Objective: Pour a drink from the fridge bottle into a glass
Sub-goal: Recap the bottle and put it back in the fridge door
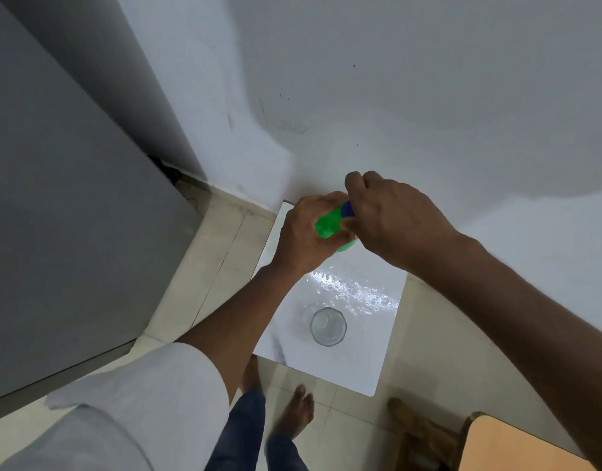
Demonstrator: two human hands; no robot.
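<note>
The fridge fills the nine o'clock side as a grey slab, its door apparently closed, so fetching the bottle looks done. The bottle, green plastic, is upright above the far end of the small white table; whether its base rests on the top or is held just clear cannot be told, since the hands hide it. The left hand is curled tight round the bottle's shoulder, fingers wrapped and closed on it. Just beside it toward three o'clock, the right hand is bunched over the blue cap, fingertips pinched shut on it, in a pose that reads as unscrewing. The cap sits on the neck, so opening seems to be the step in hand and is not finished. The glass stands upright at six o'clock from the bottle, apart from both hands, near the table's near edge; it looks empty or nearly so, though a clear liquid would be hard to see. Left to do: get the cap off, tilt the bottle over the glass, and pour.
</note>
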